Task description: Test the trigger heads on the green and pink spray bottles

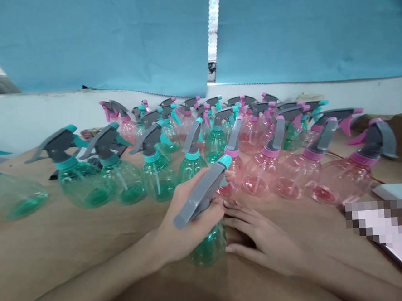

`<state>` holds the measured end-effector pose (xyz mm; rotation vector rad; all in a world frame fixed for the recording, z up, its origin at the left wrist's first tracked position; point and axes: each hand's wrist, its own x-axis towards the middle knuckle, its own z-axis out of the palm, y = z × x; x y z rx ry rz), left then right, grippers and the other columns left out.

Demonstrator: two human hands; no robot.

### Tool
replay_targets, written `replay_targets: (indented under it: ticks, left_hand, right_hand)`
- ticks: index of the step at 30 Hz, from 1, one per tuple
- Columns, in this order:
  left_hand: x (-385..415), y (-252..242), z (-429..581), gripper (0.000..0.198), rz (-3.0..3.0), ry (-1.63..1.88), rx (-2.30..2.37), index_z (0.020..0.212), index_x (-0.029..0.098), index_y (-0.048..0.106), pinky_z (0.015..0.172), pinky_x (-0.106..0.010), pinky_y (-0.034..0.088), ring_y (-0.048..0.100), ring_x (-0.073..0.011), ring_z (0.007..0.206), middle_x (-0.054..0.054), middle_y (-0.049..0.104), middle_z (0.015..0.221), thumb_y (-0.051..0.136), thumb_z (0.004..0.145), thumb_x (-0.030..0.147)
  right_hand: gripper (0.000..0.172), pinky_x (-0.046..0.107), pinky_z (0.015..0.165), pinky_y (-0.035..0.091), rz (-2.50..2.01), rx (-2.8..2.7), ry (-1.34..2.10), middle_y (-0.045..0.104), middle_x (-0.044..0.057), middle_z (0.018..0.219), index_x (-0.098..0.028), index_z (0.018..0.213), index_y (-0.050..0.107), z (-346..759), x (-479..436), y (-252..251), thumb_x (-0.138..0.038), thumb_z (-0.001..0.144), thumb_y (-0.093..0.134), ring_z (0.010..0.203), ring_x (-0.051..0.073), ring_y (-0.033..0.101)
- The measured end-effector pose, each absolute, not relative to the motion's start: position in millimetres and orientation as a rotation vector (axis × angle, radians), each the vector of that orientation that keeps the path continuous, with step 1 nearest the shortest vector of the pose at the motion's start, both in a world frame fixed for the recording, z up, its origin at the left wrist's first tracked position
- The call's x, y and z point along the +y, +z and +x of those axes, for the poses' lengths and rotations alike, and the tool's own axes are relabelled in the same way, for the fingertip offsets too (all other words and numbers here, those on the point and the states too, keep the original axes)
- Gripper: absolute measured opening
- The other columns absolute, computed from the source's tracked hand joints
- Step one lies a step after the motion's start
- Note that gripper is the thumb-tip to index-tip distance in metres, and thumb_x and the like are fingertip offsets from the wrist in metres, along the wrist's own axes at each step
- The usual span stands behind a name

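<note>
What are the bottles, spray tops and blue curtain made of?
Bottles: probably thin plastic, glossy and tinted green or pink; they catch highlights, and straws show through. Glass can't be ruled out.
Spray tops: likely moulded plastic, opaque grey with a soft sheen and coloured nozzles.
Blue curtain: seemingly matte fabric, given its faint creases and sagging lower edge.

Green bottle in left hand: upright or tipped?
Upright: the green bottle has its body down and gray spray head up, left hand wrapped beneath the head.

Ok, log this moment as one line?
left hand: gripping translucent green plastic spray bottle near its top | right hand: open beside it, contact unclear | behind: translucent pink plastic spray bottles
</note>
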<state>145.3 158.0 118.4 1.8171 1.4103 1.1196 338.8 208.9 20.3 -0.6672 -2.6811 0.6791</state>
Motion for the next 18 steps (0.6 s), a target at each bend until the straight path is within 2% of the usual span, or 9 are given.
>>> replay_targets:
  ticks: [4,9,13,18]
  left_hand:
    - [158.3,119.5,145.5,0.007,1.783,1.105,1.383,0.078,0.022,0.045,0.061,-0.027,0.047,0.059,-0.0161,0.067,0.005,0.051,0.063,0.051,0.076,0.02]
    - [158.1,119.4,145.8,0.005,1.803,1.109,1.399,0.078,0.023,0.046,0.053,-0.025,0.042,0.054,-0.0131,0.059,0.005,0.052,0.064,0.049,0.076,0.019]
    - [158.4,120.2,145.7,0.009,1.816,1.11,1.389,0.075,0.023,0.042,0.052,-0.025,0.04,0.05,-0.012,0.055,0.006,0.049,0.063,0.05,0.076,0.019]
    - [157.3,120.2,145.7,0.007,1.807,1.09,1.403,0.077,0.023,0.043,0.052,-0.025,0.04,0.056,-0.0152,0.062,0.006,0.048,0.06,0.05,0.077,0.021]
  right_hand:
    - [0.058,0.046,0.113,0.029,-0.666,-2.686,0.674,0.042,0.007,0.147,-0.022,0.139,0.045,338.6,209.1,20.4,-0.053,0.09,0.051,0.138,0.026,0.032]
    - [0.058,0.046,0.112,0.031,-0.679,-2.7,0.662,0.042,0.007,0.147,-0.021,0.138,0.046,338.3,208.6,21.1,-0.054,0.091,0.049,0.137,0.025,0.034]
    - [0.056,0.047,0.112,0.03,-0.665,-2.68,0.676,0.043,0.007,0.146,-0.023,0.138,0.046,338.1,208.2,22.1,-0.052,0.09,0.051,0.136,0.026,0.035]
    - [0.057,0.048,0.111,0.031,-0.669,-2.679,0.677,0.042,0.007,0.147,-0.023,0.139,0.045,338.2,208.4,21.6,-0.052,0.09,0.051,0.137,0.026,0.033]
